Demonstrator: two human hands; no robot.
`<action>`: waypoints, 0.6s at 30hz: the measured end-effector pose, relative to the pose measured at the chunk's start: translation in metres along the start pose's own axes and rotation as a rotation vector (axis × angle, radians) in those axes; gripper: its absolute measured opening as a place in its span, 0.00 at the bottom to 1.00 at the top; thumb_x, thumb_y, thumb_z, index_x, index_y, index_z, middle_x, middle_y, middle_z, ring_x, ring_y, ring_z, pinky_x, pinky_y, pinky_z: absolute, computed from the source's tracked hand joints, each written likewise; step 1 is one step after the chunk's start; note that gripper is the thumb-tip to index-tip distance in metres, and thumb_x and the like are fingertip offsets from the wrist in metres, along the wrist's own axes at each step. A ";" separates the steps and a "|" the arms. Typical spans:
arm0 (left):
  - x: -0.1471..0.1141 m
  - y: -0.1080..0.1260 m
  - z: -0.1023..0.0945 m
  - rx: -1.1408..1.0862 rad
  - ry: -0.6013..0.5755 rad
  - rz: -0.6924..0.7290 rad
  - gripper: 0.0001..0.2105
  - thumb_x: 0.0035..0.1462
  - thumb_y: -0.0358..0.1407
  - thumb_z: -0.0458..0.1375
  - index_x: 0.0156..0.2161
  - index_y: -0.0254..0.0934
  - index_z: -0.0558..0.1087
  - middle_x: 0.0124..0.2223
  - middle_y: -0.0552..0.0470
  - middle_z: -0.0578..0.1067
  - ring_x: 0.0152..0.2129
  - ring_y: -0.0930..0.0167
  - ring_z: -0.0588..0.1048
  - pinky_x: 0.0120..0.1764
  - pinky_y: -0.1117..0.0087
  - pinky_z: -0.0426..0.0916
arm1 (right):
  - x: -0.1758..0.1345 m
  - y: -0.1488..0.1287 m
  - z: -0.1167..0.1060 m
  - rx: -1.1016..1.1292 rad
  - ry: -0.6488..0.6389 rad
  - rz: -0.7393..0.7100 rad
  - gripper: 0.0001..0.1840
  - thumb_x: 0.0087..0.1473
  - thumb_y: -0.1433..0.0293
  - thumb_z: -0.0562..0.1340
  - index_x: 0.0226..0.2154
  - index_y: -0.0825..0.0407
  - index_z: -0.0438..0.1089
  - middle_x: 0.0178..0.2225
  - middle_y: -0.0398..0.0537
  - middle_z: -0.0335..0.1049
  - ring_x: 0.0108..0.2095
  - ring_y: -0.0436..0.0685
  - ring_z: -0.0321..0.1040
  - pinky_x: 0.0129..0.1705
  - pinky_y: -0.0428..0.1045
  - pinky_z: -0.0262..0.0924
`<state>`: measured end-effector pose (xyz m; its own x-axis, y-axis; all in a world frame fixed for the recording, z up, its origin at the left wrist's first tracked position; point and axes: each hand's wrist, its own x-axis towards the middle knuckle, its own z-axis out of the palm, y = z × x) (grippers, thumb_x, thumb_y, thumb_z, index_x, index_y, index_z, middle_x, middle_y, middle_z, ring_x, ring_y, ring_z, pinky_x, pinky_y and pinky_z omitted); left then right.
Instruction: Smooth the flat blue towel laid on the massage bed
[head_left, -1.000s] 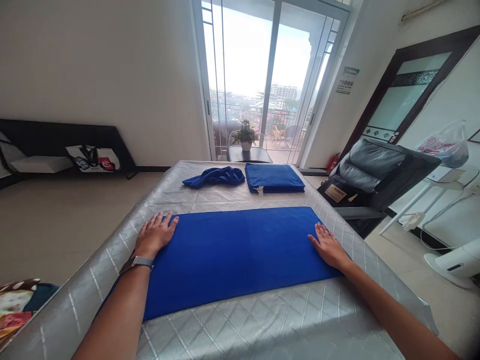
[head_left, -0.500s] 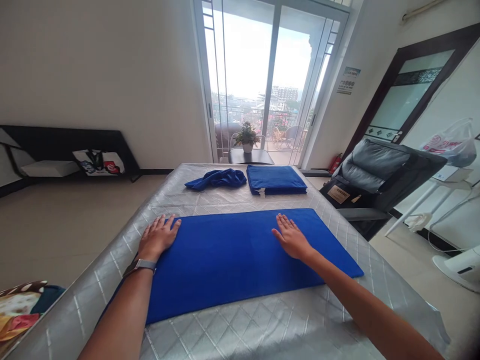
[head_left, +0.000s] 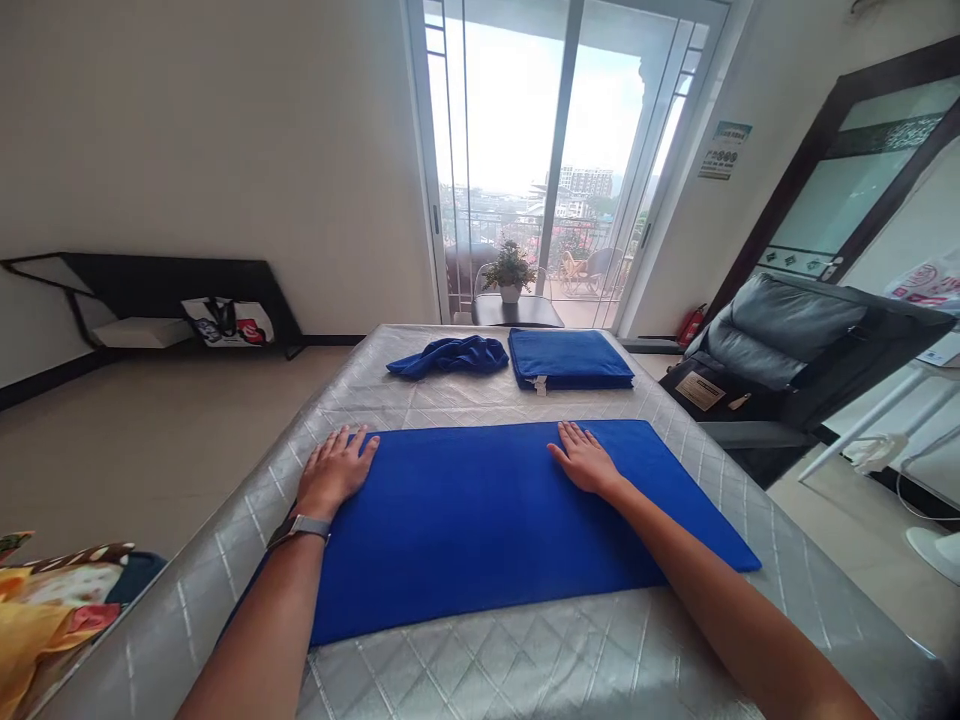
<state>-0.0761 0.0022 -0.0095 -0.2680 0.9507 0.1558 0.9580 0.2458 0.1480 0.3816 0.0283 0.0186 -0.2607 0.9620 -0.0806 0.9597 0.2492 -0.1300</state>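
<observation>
A blue cloth (head_left: 465,530), folded into a long flat rectangle, lies across the silver quilted surface in front of me. My left hand (head_left: 337,468) rests flat at the cloth's left end, fingers stretched out and palm down; a watch band circles that wrist. On the right part of the cloth, close to its far edge, my right hand (head_left: 585,460) lies palm down with straight fingers. Neither hand grips anything. Farther back sit a crumpled blue cloth (head_left: 450,356) and, to its right, a neat stack of folded blue cloth (head_left: 570,358) with a white tag at its front.
The quilted silver cover (head_left: 480,660) spans the table. A potted plant (head_left: 510,270) stands on a chair beyond it, before the sliding glass door. At right is a black leather armchair (head_left: 787,330); colourful fabric (head_left: 67,610) lies at lower left.
The view has turned slightly left, so everything appears farther right. My right hand has moved slightly leftward over the cloth, toward its far edge. My left hand stays at the left end.
</observation>
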 end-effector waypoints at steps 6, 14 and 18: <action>0.005 -0.004 0.004 0.032 -0.026 0.002 0.32 0.68 0.51 0.37 0.69 0.37 0.57 0.71 0.40 0.55 0.68 0.55 0.54 0.66 0.49 0.50 | -0.013 0.108 -0.007 -0.078 0.030 0.252 0.41 0.67 0.52 0.35 0.71 0.62 0.40 0.73 0.52 0.35 0.72 0.56 0.32 0.71 0.55 0.29; 0.000 -0.003 -0.009 0.088 0.084 0.094 0.31 0.68 0.48 0.39 0.68 0.31 0.60 0.70 0.36 0.57 0.67 0.54 0.56 0.66 0.46 0.49 | -0.010 0.136 0.001 -0.071 0.067 0.307 0.42 0.67 0.51 0.34 0.71 0.62 0.40 0.73 0.53 0.36 0.72 0.58 0.32 0.71 0.56 0.30; -0.009 0.033 -0.023 0.024 0.170 0.220 0.30 0.68 0.47 0.39 0.65 0.28 0.64 0.68 0.36 0.62 0.67 0.56 0.58 0.66 0.50 0.52 | -0.010 0.133 0.002 -0.050 0.092 0.312 0.42 0.67 0.51 0.35 0.71 0.62 0.41 0.73 0.53 0.37 0.72 0.58 0.33 0.71 0.57 0.30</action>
<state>-0.0443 -0.0026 0.0164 -0.0650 0.9367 0.3439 0.9966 0.0438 0.0692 0.5120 0.0514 0.0000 0.0552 0.9983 -0.0192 0.9964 -0.0563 -0.0641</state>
